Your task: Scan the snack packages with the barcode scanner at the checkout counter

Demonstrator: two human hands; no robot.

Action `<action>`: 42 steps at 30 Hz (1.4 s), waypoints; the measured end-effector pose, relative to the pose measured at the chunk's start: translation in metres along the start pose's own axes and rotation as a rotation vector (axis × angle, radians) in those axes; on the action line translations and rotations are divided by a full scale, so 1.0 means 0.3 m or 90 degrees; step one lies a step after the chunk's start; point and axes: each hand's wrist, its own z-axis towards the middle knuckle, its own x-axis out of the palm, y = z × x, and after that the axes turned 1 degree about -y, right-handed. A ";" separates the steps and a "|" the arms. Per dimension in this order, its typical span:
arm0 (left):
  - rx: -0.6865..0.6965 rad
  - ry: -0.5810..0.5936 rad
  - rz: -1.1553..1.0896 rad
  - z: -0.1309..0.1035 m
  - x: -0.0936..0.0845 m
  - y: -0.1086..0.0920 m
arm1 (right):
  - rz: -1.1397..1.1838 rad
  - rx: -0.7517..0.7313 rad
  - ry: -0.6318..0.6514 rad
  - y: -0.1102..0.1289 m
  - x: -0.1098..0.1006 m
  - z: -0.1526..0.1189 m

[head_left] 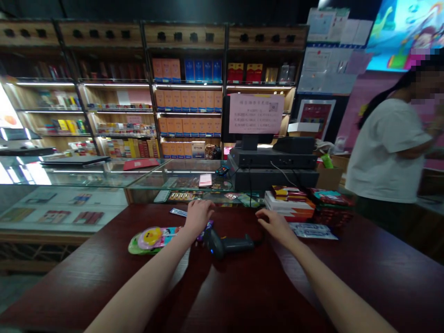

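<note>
My left hand hovers over the dark red counter, its fingers loosely bent with nothing visible in them. Partly behind that wrist is a small purple packet. A black barcode scanner lies on its side between my hands, a blue light glowing on its head. To the left, colourful flat packs with a yellow chick face are partly covered by my left forearm. My right hand is open, thumb and fingers apart and holding nothing, beside a silvery-blue packet. A small white-and-blue packet rests beyond my left hand.
Stacked boxes and dark red packs stand at the right. Behind them is a black register with a paper notice. Glass cases run along the left. A person in a white shirt stands at right.
</note>
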 end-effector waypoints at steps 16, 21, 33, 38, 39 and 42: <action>-0.067 0.090 0.097 -0.033 0.025 0.306 | -0.039 -0.105 0.102 0.269 0.152 0.134; -0.063 0.146 0.112 -0.030 0.063 0.370 | -0.042 -0.120 0.121 0.313 0.186 0.159; -0.043 0.201 0.108 -0.005 0.078 0.320 | -0.032 -0.118 0.136 0.295 0.216 0.166; -0.030 0.220 0.083 0.036 0.117 0.250 | -0.036 -0.106 0.136 0.275 0.207 0.161; -0.030 0.222 0.076 0.045 0.127 0.234 | -0.039 -0.099 0.138 0.270 0.205 0.160; -0.029 0.233 0.051 0.074 0.153 0.184 | -0.053 -0.081 0.138 0.252 0.206 0.158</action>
